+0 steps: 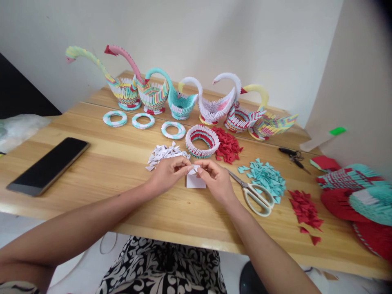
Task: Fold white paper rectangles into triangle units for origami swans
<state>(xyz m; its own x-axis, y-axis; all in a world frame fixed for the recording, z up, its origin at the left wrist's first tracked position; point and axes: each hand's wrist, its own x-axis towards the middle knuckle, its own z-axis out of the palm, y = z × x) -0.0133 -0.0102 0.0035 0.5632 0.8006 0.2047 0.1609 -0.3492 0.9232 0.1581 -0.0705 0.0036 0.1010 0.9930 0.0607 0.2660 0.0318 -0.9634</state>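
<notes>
So both hands are busy with the same tiny thing: a small folded white paper piece (194, 168), held just above the middle of the wooden table (101, 159). The left hand (167, 173) has its left end pinched between thumb and fingers, and the right hand (216, 179) is pinching the right end the same way, fingertips nearly meeting. Right on the near side of it there's a white paper rectangle (196, 182).

Just beyond the left hand sits a pile of white folded triangles (163, 154). A round red, white and teal paper basket (190, 143) is just past the hands, with a red pile (228, 146) touching its right side. To the right of the right hand are scissors (246, 185) with pale handles, lying up against a teal pile (266, 177), and farther right and nearer is another red pile (305, 209).

Far side: six paper swans (183, 104) in a row, some touching, with three teal-and-white rings (173, 136) in front of the left ones. A dark phone (49, 165) lies over on the left.
</notes>
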